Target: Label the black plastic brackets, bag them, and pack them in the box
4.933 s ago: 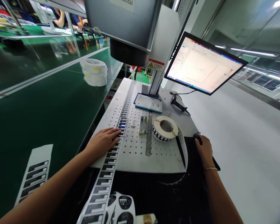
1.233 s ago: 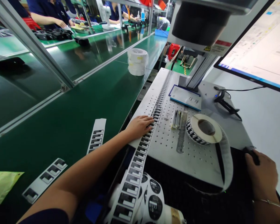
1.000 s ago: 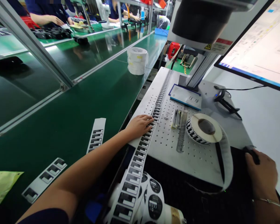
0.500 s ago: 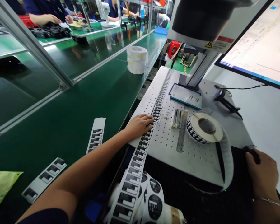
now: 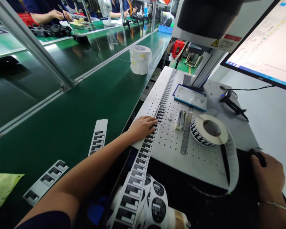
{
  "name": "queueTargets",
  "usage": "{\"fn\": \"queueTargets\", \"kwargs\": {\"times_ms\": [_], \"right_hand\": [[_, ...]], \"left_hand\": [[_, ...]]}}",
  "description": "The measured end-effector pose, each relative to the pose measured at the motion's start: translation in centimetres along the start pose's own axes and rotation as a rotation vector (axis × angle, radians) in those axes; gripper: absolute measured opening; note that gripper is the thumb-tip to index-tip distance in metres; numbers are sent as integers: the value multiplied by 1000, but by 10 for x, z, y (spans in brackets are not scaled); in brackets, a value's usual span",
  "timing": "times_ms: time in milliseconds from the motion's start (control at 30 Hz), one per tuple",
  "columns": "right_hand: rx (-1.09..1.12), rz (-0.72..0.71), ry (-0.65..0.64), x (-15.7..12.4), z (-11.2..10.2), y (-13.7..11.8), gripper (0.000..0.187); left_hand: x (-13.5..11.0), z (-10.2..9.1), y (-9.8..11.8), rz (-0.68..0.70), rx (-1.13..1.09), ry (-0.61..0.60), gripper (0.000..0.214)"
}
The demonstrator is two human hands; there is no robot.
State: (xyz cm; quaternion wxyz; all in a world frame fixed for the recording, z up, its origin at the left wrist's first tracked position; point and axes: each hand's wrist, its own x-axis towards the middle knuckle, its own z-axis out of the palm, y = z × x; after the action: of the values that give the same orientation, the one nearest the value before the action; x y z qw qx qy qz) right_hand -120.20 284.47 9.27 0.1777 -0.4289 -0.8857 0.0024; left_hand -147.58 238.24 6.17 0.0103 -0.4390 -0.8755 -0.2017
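Observation:
My left hand point(image 5: 143, 127) lies flat at the left edge of the perforated metal plate point(image 5: 166, 146), its fingertips resting on a long strip of black-and-white labels point(image 5: 143, 156). The strip runs from the far end of the plate down towards me, over more labels with black ovals point(image 5: 158, 208). At the far right my right hand point(image 5: 269, 173) is wrapped round a black computer mouse point(image 5: 260, 158). Between the hands stands a roll of labels point(image 5: 211, 128), its loose tail curling down at the right. A steel ruler point(image 5: 186, 133) lies beside the roll.
Above the plate hangs a black machine head point(image 5: 207, 19), with a monitor point(image 5: 267, 47) to its right. A barcode scanner point(image 5: 232, 103) and a blue-edged pad point(image 5: 190, 97) lie behind the roll. Label pieces point(image 5: 46, 181) and wrapped white rolls point(image 5: 140, 60) sit on the green bench point(image 5: 85, 105). Co-workers sit beyond.
Both of my hands stay where they were, and the label strip looks unmoved. The view has shifted very slightly. A co-worker's hands at the back left have moved a little.

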Motion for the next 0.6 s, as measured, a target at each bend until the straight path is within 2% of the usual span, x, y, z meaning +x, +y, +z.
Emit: {"fn": "queueTargets", "kwargs": {"times_ms": [600], "right_hand": [[10,-13,9,-1,-1,-1,77]], "left_hand": [[0,0,0,5,7,-8,41]]}}
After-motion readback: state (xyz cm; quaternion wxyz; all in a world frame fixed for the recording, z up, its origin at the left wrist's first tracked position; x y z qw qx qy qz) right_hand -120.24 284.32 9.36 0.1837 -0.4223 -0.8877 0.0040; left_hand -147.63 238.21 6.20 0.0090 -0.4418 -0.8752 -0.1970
